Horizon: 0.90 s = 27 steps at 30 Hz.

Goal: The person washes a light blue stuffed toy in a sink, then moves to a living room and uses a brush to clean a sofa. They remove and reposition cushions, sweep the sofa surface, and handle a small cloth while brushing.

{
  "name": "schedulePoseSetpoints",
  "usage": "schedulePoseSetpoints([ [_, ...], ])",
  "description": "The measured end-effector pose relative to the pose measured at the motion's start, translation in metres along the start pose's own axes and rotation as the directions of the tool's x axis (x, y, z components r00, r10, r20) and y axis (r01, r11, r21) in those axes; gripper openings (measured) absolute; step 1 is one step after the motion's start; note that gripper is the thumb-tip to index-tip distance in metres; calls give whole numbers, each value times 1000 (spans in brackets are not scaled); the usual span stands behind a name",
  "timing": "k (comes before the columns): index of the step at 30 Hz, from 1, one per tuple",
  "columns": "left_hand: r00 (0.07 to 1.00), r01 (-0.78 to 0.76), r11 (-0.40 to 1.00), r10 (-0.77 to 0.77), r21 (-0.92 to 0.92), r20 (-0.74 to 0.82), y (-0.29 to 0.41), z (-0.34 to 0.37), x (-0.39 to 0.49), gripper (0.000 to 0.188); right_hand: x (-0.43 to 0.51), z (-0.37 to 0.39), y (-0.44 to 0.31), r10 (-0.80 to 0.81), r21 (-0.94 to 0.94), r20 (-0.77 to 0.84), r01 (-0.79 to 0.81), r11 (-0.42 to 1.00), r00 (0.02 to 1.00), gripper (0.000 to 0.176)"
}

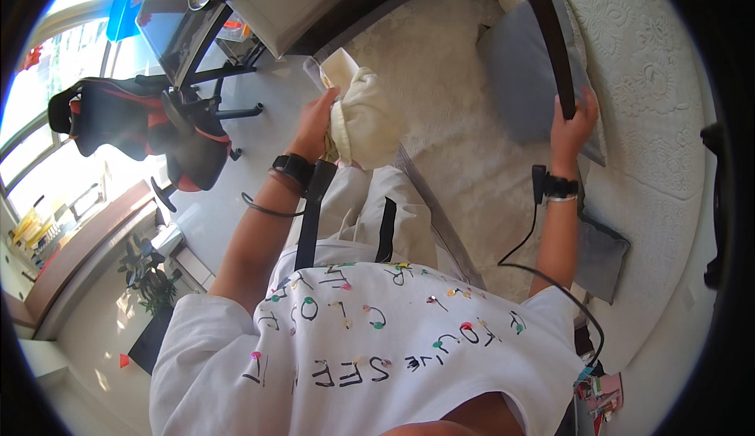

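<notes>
My left hand (314, 123) grips a cream cloth item (367, 119), bunched and rounded, above the rug's edge. A white box-like piece (340, 67) sticks up beside the cloth at my fingertips; whether it is inside the cloth I cannot tell. To the right, my right hand (572, 123) is closed around the lower end of a long dark curved strip (545, 35), which runs up past the top of the picture. Behind that strip and hand lies a grey cushion (516, 76) with a pale piped edge. Part of the cushion is blurred.
A beige patterned rug (436, 52) covers the floor ahead. White quilted fabric (643, 76) spreads along the right, with a second grey cushion (601, 259). At left stand a black and red chair (130, 120), a glass-topped table (177, 29) and a potted plant (154, 285).
</notes>
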<state>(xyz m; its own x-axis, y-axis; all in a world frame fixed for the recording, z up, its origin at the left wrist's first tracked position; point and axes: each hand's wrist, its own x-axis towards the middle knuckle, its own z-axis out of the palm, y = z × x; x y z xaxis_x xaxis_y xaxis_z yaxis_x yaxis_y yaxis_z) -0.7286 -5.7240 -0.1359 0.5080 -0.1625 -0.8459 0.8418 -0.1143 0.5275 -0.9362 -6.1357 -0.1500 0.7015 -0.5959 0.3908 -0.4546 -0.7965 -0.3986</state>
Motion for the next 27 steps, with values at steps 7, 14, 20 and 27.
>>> schedulePoseSetpoints([
  [7, 992, -124, 975, 119, 186, 38, -27, 27, 11, 35, -101, 13, -87, 415, 460, 576, -699, 548, 704, 23],
  [14, 976, -215, 944, 214, 251, 33, -47, 49, 7, 31, -136, 24, -180, 338, 455, 854, -882, -119, 395, 19],
  [20, 996, -92, 996, 92, 12, -2, -44, 44, 19, 41, -148, 7, -213, 360, 400, 882, -886, -233, 304, 33],
  [27, 993, -73, 963, 46, -261, -108, 44, -4, 103, 56, -139, -16, -215, 410, 532, 805, -827, -181, 429, 35],
])
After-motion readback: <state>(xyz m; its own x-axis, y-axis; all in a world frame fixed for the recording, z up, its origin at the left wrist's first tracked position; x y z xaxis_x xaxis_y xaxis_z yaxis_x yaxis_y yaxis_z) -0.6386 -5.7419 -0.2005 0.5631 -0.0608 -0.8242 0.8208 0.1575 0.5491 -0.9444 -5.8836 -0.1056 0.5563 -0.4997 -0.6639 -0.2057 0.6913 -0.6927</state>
